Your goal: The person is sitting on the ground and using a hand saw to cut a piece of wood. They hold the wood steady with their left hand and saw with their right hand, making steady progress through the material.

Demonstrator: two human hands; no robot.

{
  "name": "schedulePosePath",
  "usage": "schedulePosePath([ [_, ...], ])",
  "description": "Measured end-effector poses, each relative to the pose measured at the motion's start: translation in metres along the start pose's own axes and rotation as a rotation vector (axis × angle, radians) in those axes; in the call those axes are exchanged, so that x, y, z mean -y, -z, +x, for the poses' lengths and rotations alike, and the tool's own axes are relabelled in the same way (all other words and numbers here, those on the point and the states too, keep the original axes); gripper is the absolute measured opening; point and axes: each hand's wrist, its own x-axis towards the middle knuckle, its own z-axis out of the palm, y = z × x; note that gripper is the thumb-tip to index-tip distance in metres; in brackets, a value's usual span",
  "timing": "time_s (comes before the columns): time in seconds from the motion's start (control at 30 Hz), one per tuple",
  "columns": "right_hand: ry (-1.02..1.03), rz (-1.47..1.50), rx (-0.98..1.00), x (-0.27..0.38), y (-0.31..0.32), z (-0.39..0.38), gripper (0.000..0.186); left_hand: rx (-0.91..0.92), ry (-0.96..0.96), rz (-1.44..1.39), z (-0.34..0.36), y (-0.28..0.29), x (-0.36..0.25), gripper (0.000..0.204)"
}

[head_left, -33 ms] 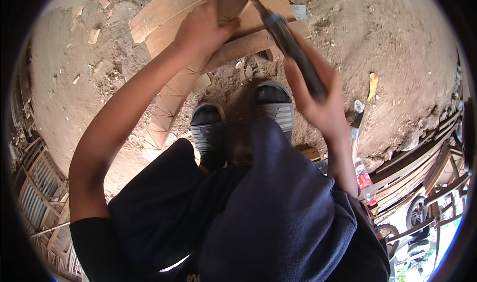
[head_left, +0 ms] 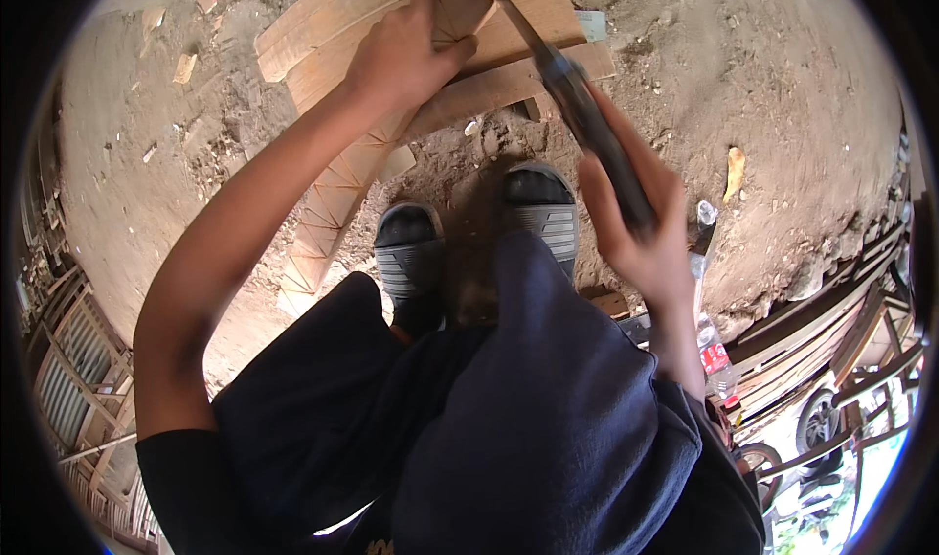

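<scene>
left hand point(head_left: 401, 58) spread over lined wood point(head_left: 335, 201); right hand point(head_left: 644, 247) clamped round dark-handled blade point(head_left: 593, 125). probably cutting step; next stroke likely needs steady wood.

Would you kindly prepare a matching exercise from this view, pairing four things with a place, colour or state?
1. left hand
2. right hand
3. sandals
4. plastic bottle

A. black and grey, striped
B. wrapped around the dark handle
C. clear, with some red
D. resting on the wood

Pairs: 1-D, 2-B, 3-A, 4-C
</scene>
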Motion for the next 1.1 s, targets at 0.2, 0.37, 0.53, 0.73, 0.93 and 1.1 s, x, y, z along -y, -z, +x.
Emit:
schedulePosePath([
  [0.2,-0.041,0.003,-0.060,-0.002,0.015,-0.022,0.051,-0.013,-0.008,0.024,0.004,0.000,0.000,0.059],
  [0.37,-0.075,-0.001,-0.030,0.008,-0.004,0.027,0.050,-0.006,-0.003,0.011,0.007,-0.001,0.000,0.057],
  [0.53,-0.094,0.030,-0.114,-0.008,0.000,-0.047,0.049,-0.043,-0.030,0.041,0.005,-0.003,0.000,0.056],
  [0.73,0.007,0.018,-0.070,0.000,-0.009,0.010,0.046,0.002,-0.001,-0.004,0.005,0.004,-0.004,0.054],
  [0.93,0.076,-0.074,-0.113,-0.010,0.003,-0.042,0.048,-0.044,-0.016,-0.022,0.005,0.005,-0.008,0.060],
  [1.1,0.036,-0.025,-0.098,-0.006,-0.001,-0.026,0.049,-0.046,0.032,0.012,0.004,-0.003,-0.005,0.060],
])
